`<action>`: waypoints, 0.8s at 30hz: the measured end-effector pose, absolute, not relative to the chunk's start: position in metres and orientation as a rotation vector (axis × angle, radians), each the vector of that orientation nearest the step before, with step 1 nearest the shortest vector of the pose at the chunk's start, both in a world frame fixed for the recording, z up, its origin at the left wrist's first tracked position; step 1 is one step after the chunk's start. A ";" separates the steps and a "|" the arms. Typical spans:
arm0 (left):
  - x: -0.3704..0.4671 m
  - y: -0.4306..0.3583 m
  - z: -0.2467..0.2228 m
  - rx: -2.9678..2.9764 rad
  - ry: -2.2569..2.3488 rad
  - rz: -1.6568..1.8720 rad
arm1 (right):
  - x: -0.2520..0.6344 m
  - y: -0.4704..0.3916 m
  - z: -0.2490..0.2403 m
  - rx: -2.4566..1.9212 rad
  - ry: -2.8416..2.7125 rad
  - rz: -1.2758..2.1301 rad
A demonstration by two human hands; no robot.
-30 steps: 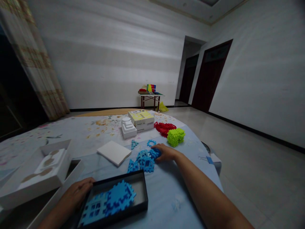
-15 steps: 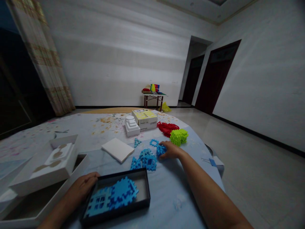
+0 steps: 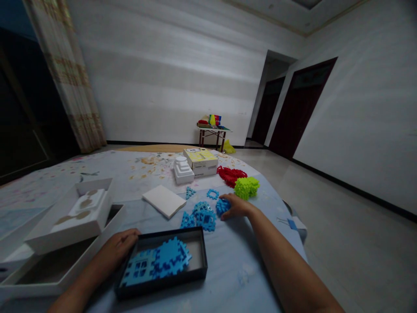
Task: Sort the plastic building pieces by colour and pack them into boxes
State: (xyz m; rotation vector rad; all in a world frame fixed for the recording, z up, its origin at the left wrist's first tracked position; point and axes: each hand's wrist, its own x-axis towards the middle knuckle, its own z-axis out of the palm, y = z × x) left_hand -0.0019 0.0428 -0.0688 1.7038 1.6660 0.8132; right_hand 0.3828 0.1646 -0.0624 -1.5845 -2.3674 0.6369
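Note:
My right hand (image 3: 237,206) is closed around a small stack of blue interlocking plastic tiles (image 3: 223,208) resting on the table, thumb at the near side. At the left rim of a shallow black box (image 3: 204,256), my left hand (image 3: 122,245) grips the far corner; some of its fingers are hidden. Inside that box lie several blue toothed tiles (image 3: 171,256), including a window-like one. Between the box and my right hand sits a loose pile of blue tiles (image 3: 202,216). A blue ring-shaped tile (image 3: 213,194) and a blue triangular tile (image 3: 190,192) lie beyond it.
Lime-green tiles (image 3: 246,188) and red tiles (image 3: 231,176) lie beyond my right hand. Further back stand a yellow-and-white box (image 3: 203,163) and a stepped white block (image 3: 183,170). A white booklet (image 3: 163,201) lies mid-table. Open white boxes (image 3: 68,230) stand at the left.
The view has shifted slightly. My right hand and its blue tiles have drawn a little nearer to me, away from the ring-shaped tile. My left hand stays at the black box.

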 end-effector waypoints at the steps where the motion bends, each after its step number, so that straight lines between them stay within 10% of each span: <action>1: -0.002 0.042 -0.069 1.694 1.658 0.817 | 0.383 0.165 -0.062 -1.579 -2.376 0.638; 24: 0.076 0.003 -0.011 2.461 1.380 0.809 | 0.378 0.156 -0.052 -1.572 -2.477 0.432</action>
